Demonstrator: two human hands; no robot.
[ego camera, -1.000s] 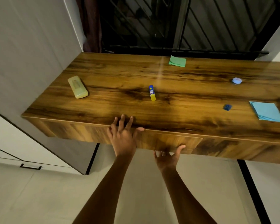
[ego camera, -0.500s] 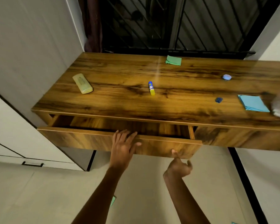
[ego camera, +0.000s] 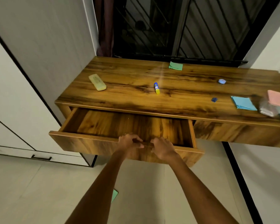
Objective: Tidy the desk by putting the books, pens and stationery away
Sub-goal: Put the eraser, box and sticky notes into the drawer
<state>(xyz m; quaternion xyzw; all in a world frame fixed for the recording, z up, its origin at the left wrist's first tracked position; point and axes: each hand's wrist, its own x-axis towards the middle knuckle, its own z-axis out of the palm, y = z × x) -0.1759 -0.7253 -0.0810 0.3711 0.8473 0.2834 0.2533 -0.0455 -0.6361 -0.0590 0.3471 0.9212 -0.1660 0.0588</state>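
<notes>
With the left hand (ego camera: 129, 143) and right hand (ego camera: 162, 147) each in a closed grip on the open drawer (ego camera: 87, 141) front below the bench (ego camera: 136, 94), loading the glue stick (ego camera: 156, 88) should follow.

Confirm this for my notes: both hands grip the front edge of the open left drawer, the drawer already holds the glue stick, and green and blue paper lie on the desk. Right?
Not quite. The drawer is empty in the head view; the glue stick lies on the desk top. The rest stands: left hand and right hand grip the drawer's front edge, and green paper and blue paper lie on the desk.
</notes>
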